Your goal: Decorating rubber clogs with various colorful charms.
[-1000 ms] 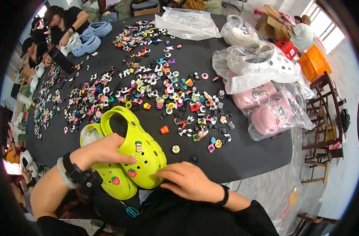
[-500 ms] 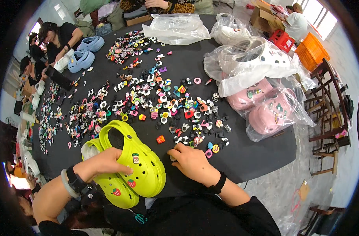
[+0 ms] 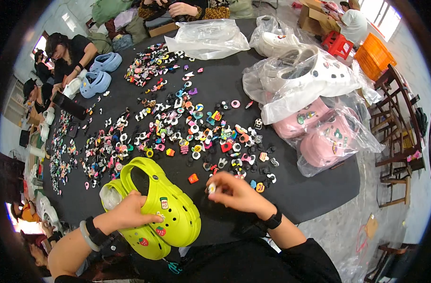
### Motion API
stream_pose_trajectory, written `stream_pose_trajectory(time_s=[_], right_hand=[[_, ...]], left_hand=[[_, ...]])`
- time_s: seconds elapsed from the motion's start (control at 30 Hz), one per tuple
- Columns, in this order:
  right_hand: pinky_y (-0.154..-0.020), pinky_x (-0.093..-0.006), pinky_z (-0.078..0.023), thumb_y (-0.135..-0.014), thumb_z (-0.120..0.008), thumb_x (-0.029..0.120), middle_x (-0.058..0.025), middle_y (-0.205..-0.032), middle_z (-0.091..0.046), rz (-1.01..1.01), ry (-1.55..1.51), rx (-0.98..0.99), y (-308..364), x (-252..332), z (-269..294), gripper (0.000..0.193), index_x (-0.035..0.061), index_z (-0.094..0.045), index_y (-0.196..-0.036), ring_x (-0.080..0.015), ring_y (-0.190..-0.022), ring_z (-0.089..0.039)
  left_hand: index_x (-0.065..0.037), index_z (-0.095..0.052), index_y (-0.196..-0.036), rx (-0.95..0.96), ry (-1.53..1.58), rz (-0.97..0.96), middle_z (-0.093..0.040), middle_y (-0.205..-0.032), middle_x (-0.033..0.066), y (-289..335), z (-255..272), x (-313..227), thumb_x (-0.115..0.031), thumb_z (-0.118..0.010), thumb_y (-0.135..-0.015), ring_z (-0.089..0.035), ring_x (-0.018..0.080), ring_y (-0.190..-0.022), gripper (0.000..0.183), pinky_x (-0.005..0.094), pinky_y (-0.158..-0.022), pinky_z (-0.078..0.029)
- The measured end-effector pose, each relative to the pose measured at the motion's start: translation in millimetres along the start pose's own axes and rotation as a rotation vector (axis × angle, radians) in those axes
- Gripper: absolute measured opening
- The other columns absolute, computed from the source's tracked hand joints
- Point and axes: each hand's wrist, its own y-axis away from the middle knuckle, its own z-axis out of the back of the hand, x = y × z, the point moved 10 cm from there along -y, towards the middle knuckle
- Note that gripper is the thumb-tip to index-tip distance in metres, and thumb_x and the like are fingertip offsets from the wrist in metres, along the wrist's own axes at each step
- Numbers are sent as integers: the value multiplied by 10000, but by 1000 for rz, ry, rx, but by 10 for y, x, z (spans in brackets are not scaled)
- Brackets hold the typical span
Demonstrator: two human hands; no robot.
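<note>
My left hand [image 3: 133, 213] is closed on a pair of lime-green clogs [image 3: 180, 218], its thumb lying across the top of the right-hand clog. Strawberry charms [image 3: 160, 231] sit on both clogs, and a jar-shaped charm is higher up on the right-hand one. Beside the thumb is a small white charm, partly covered. To the right of the clogs, my right hand [image 3: 239, 194] pinches a small white shoe charm [image 3: 211, 188] with a yellow spot, held apart from the clogs. Loose shoe charms [image 3: 196, 128] lie spread over the black table just beyond both hands.
Pink clogs [image 3: 326, 141] and white clogs [image 3: 300, 70] in clear bags stand on the table's right side. An empty-looking plastic bag [image 3: 208, 40] lies at the far edge. Blue clogs [image 3: 95, 84] are at far left near a co-worker. Wooden stools [image 3: 395, 137] stand right.
My right hand has turned, bringing the white charm between its fingers into sight. The left hand keeps its hold on the clogs. The whole view has shifted slightly.
</note>
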Motion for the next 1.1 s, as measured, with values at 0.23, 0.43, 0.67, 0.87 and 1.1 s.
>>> stream_pose_trajectory(time_s=[0.23,0.43,0.67,0.87,1.1], right_hand=[[-598,-315,-480,-830,-662,108,-18,-898,-579,88,24,-453,38,466,1041,219,97,-582,-1033,-143,-808,-593],[-652,-383,-527,-776,-728,261,-57,-826,-672,21,1268,-475,-220,642,989,171,137,-682,-886,-264,-773,-675],[-713,-403,-534,-799,-702,218,-82,-876,-689,-35,1183,-519,-265,497,1055,123,119,-690,-872,-284,-830,-671],[-582,-235,-423,-910,-650,148,20,-834,-647,-97,13,-390,-68,304,1105,159,50,-687,-1030,-92,-657,-548],[-541,-188,-321,-945,-600,76,-44,-931,-630,18,-784,-46,-126,127,816,233,14,-604,-1169,-50,-616,-374]], left_hand=[[-86,-712,-1037,-186,-176,-32,-682,-872,113,44,48,4,-400,-795,-729,-517,298,-881,448,374,-881,-391],[-19,-692,-1027,-160,-197,-73,-686,-848,139,0,58,42,-384,-784,-743,-596,340,-805,471,405,-770,-473],[-47,-677,-1125,34,129,14,-731,-967,78,11,26,-33,-273,-804,-774,-683,142,-892,436,298,-792,-527],[-35,-675,-1123,121,138,31,-727,-1009,69,7,32,-129,-238,-805,-777,-677,126,-881,421,305,-793,-532],[-6,-669,-1099,194,195,49,-724,-981,94,-16,1,-160,-246,-802,-777,-677,148,-860,423,308,-771,-527]])
